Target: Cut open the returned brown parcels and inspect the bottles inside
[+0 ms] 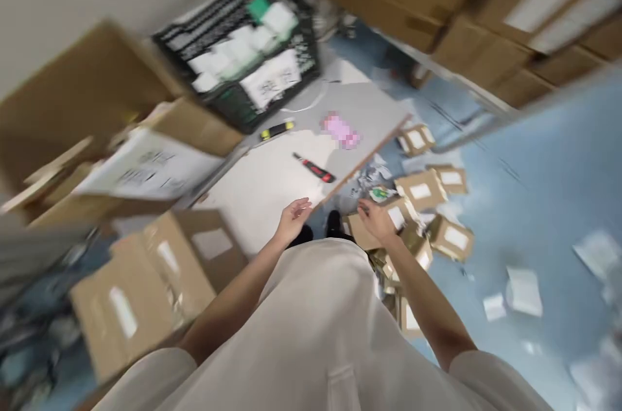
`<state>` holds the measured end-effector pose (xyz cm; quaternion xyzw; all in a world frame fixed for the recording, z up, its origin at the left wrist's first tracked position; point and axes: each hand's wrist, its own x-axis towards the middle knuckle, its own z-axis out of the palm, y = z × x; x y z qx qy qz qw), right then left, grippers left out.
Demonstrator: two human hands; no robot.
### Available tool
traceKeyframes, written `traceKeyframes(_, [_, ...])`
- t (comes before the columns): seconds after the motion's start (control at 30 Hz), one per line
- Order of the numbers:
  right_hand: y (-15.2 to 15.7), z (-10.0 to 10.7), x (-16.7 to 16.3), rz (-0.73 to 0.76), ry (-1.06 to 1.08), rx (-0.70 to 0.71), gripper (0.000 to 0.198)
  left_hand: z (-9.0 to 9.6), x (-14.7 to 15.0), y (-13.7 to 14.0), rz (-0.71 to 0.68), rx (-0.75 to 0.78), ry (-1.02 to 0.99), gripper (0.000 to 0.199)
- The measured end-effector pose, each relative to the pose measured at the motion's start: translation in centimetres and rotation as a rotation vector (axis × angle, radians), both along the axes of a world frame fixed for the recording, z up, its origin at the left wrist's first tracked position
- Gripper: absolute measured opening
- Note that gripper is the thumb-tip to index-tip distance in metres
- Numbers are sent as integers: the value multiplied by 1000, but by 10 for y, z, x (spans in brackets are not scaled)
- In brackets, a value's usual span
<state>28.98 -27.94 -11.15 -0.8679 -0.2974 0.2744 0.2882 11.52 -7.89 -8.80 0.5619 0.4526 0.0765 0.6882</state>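
Note:
My left hand point(294, 220) hovers at the near edge of the white table point(253, 197), its fingers loosely spread and nothing in them. Off the table's edge, over the boxes on the floor, my right hand point(376, 220) hangs with its fingers loosely bent and apart; no held thing shows. A red and black utility knife point(315, 168) lies on the table, a little beyond my left hand. Farther back are a yellow and black cutter point(277, 131) and a pink item point(341, 131), blurred out.
A black crate point(233, 100) with white packs stands at the table's back. Open cartons point(194, 129) and a taped carton point(146, 281) are on the left. Small boxes point(422, 190) and paper scraps litter the blue floor at right. Large cartons point(510, 28) fill a shelf beyond.

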Motion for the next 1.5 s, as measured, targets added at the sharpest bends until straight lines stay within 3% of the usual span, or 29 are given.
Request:
traceKeyframes(0.13, [147, 13, -9, 515, -57, 64, 36, 25, -108, -10, 495, -147, 61, 50])
traceKeyframes(0.23, [251, 36, -63, 858, -14, 153, 42, 37, -178, -35, 906, -323, 90, 51])
traceKeyframes(0.3, [307, 52, -109, 1036, 51, 244, 54, 42, -207, -47, 1145, -405, 72, 57])
traceKeyframes(0.43, [387, 68, -200, 1143, 254, 282, 76, 52, -231, -45, 1391, -327, -60, 62])
traceKeyframes(0.57, [425, 58, -263, 1056, 376, 196, 63, 53, -237, -23, 1503, -238, -106, 53])
traceKeyframes(0.73, [432, 40, -281, 960, 337, 204, 49, 46, -243, -18, 1496, -197, -83, 49])
traceKeyframes(0.87, [417, 36, -244, 854, 345, 295, 38, 44, -248, -20, 1346, -151, -88, 53])
traceKeyframes(1.03, [351, 50, -153, 521, 346, 445, 32, 43, -248, 13, 1048, -18, -67, 54])
traceKeyframes(1.17, [279, 61, -105, 271, 229, 419, 37, 37, -235, 61, 845, 136, -66, 55])
traceKeyframes(1.33, [217, 60, -95, 22, 183, 328, 48, 26, -216, 102, 710, 60, -137, 57])
traceKeyframes(1.5, [192, 56, -99, -26, 182, 282, 53, 13, -213, 113, 602, 114, -43, 58])
